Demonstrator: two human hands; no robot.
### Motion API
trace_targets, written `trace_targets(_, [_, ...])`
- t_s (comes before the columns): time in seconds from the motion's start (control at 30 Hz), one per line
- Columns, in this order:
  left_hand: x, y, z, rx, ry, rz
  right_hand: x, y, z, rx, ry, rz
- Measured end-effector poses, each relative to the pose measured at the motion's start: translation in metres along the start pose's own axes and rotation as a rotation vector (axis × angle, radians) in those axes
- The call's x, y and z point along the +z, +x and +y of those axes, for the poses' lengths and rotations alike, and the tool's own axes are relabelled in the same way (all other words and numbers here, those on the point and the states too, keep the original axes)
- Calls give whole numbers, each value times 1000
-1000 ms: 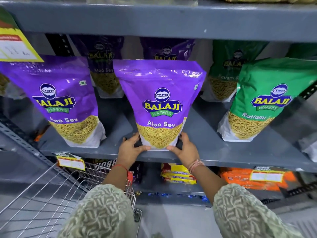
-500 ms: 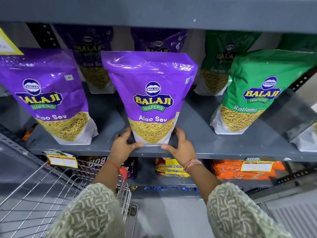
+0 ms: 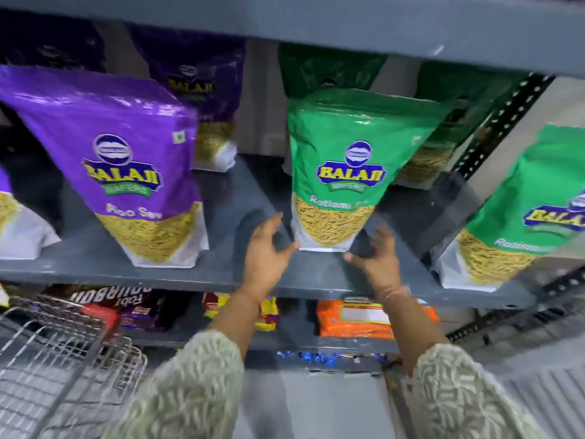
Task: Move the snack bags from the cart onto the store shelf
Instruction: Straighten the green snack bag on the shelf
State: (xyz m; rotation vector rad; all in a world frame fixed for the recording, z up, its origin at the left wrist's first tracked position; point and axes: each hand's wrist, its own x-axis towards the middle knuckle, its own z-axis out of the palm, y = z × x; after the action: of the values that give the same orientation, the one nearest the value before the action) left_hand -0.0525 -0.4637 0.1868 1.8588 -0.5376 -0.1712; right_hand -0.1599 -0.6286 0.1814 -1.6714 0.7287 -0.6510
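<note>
Grey store shelf point(image 3: 316, 280) ahead; nearest, left hand point(image 3: 265, 258) and right hand point(image 3: 378, 259), each grip spread open, empty, flanking the base of green snack bag point(image 3: 342, 172); upright on the shelf between them, equally near, long axis vertical.

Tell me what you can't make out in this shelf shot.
All in the head view:
- Whether the hands, left and right, touch the green bag: motion blur.
- Cart contents: cut off by the lower left edge.
- Orange packs' label: blurred.
- Rear bags: shadowed, partly hidden by the front bags.
</note>
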Motion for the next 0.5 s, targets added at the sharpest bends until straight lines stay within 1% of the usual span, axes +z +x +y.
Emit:
trace_targets(0.07, [18, 28, 5, -87, -81, -232, -4, 25, 1, -33, -41, -228])
trace_targets(0.1, [24, 37, 4, -117, -73, -287, -2, 31, 3, -1, -42, -288])
trace_targets(0.13, [27, 40, 0, -145, -38, -283, 0, 33, 5, 43, -29, -299])
trace_targets(0.2, [27, 37, -6, -164, 6, -227, 5, 27, 14, 65, -44, -246])
trace_targets(0.33, [22, 11, -15, -140, -135, -235, 1, 2, 22, -46, -298, -158])
trace_targets(0.5, [16, -9, -21, -146, -193, -238, -3, -23, 23, -77, -305, -149])
